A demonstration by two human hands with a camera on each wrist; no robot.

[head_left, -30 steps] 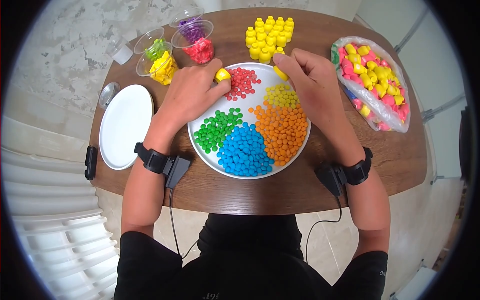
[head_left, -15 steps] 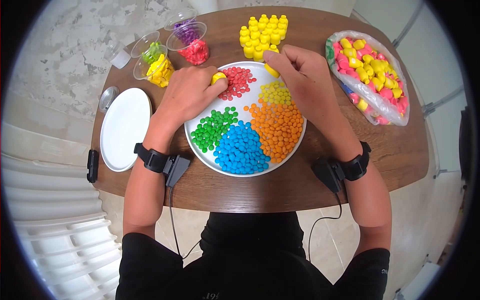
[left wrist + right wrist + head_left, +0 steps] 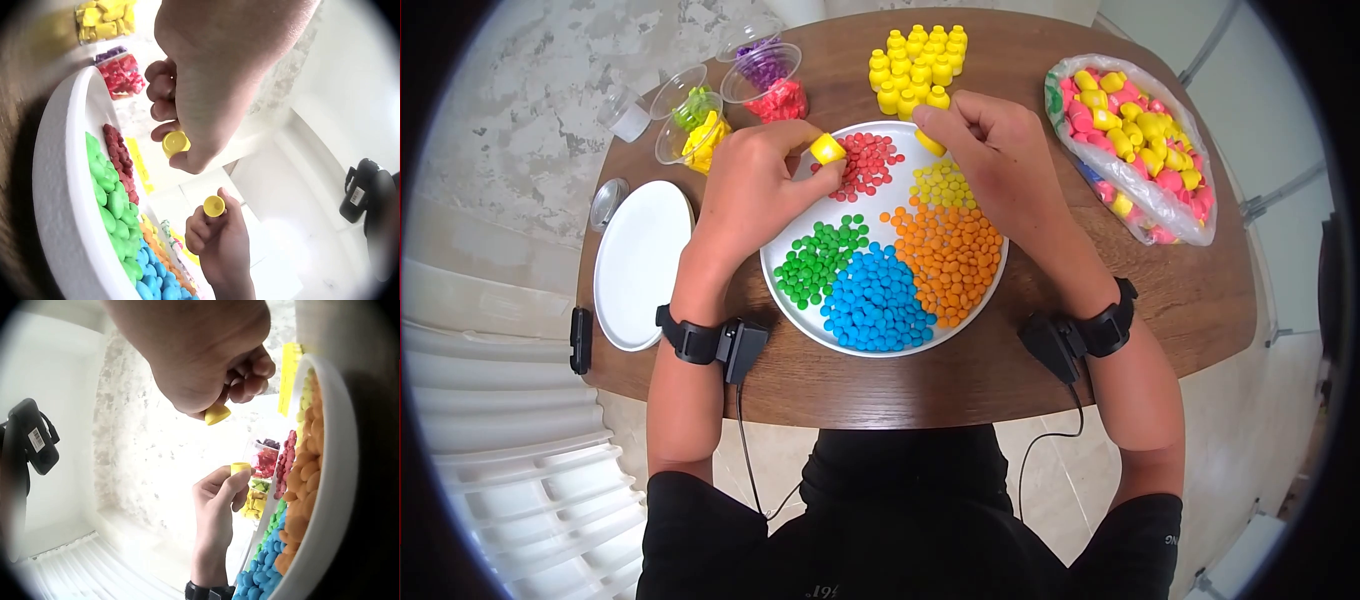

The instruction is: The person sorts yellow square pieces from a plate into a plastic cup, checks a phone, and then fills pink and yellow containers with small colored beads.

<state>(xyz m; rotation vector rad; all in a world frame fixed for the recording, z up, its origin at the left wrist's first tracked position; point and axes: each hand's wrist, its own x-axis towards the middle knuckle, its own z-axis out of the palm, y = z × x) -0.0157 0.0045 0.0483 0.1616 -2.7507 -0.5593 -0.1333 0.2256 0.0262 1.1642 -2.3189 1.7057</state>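
My left hand (image 3: 750, 180) pinches a yellow capsule half (image 3: 828, 149) between thumb and fingers, over the plate's back left part. In the right wrist view this piece is a short cylinder with an open top. My right hand (image 3: 1005, 160) holds another yellow capsule half (image 3: 214, 206), hollow with its mouth facing the left wrist camera. The two pieces are apart. Below the hands lies a round white plate (image 3: 890, 190) with sorted candies: red (image 3: 867, 165), yellow (image 3: 941, 184), green (image 3: 820, 262), blue (image 3: 878, 300) and orange (image 3: 950, 262).
Several upright yellow capsules (image 3: 918, 65) stand grouped behind the plate. A plastic bag (image 3: 1140, 150) of pink and yellow pieces lies right. Clear cups hold yellow (image 3: 703, 145), green (image 3: 693, 107), red (image 3: 780, 100) and purple (image 3: 762, 65) pieces. An empty oval-looking white plate (image 3: 642, 270) lies left.
The left hand has turned slightly, so more of its yellow piece shows between thumb and fingers. The right hand keeps its hold almost unmoved. The head view has shifted a little.
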